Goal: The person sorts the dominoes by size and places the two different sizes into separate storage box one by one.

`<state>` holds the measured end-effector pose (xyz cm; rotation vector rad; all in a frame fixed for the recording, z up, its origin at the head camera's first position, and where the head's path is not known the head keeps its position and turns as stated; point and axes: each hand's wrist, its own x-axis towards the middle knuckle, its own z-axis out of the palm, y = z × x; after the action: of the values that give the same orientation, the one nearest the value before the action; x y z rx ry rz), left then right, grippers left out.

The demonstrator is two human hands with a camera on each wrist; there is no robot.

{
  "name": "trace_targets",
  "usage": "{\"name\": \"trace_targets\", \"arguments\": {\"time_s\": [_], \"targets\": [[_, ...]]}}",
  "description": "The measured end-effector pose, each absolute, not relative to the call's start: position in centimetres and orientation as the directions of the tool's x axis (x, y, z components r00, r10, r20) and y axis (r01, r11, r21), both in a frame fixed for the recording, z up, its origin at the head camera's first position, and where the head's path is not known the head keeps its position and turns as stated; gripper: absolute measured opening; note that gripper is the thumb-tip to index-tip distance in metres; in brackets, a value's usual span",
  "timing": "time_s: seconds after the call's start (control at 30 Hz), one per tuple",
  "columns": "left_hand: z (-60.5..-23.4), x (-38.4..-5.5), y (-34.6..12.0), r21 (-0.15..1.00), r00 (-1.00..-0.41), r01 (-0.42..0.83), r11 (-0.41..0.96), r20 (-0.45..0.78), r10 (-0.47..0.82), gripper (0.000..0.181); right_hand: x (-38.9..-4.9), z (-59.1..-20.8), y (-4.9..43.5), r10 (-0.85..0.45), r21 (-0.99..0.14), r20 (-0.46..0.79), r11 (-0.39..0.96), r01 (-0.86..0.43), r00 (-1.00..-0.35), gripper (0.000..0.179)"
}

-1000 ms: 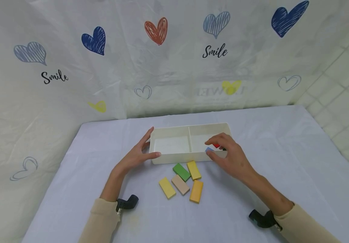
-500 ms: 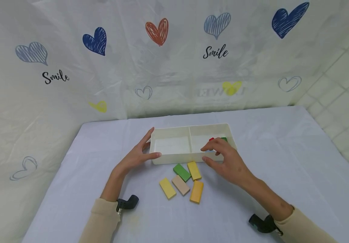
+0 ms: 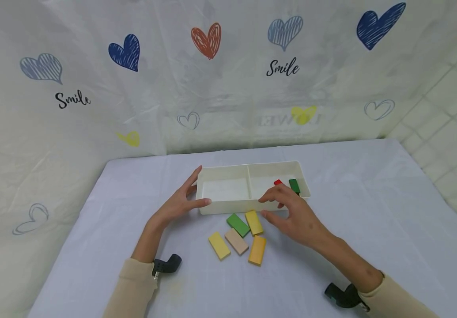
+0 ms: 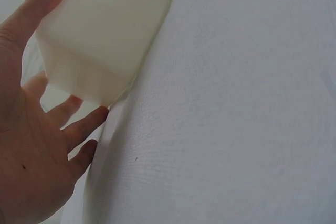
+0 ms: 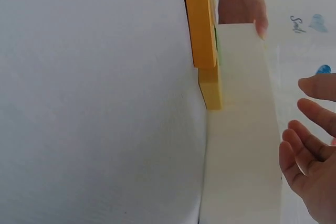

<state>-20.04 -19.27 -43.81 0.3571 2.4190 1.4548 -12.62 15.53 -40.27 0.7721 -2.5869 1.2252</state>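
Note:
A long white divided box (image 3: 228, 207) stands on the table. My left hand (image 3: 178, 205) holds its left end, thumb over the front corner and fingers along the end wall; the left wrist view shows these fingertips against the box. My right hand (image 3: 300, 216) hovers by the front wall of the right compartment, thumb and fingers apart, nothing between them. Behind it in that compartment lie a red block (image 3: 277, 182) and a dark green block (image 3: 294, 185), partly hidden. In front lie a green block (image 3: 238, 225), a yellow block (image 3: 254, 222) and an orange block (image 3: 257, 251).
A beige block (image 3: 236, 241) and a pale yellow block (image 3: 219, 245) lie with the other loose blocks before the box. A white cloth (image 3: 371, 212) covers the table. Behind it hangs a sheet (image 3: 236, 84) printed with hearts.
My right hand has drawn back from inside the right compartment towards the front left, uncovering the red and dark green blocks. The left hand and the box stay in place.

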Motion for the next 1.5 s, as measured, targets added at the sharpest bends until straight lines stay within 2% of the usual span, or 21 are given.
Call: {"name": "trace_targets", "arguments": {"time_s": [0.23,0.63,1.07,1.5], "targets": [[-43.9,-20.1,-19.3,0.884,-0.926,0.064,0.462,-0.121,0.358,0.102,-12.3,-40.3,15.3,-0.393,-0.687,0.336,0.52,-0.508,-0.856,0.031],[-43.9,-20.2,-19.4,0.877,-0.928,0.065,0.476,-0.122,0.351,0.104,-11.8,-41.0,15.0,-0.454,-0.703,0.154,0.573,-0.421,-0.877,0.028],[-43.9,-20.0,-19.2,0.879,-0.929,0.057,0.473,-0.127,0.348,0.102,-11.2,-41.6,14.9,-0.51,-0.689,-0.024,0.632,-0.355,-0.86,0.032],[-43.8,-20.0,-19.2,0.88,-0.928,0.063,0.47,-0.122,0.352,0.101,-11.0,-42.0,15.0,-0.554,-0.652,-0.044,0.646,-0.396,-0.831,0.036]]}}
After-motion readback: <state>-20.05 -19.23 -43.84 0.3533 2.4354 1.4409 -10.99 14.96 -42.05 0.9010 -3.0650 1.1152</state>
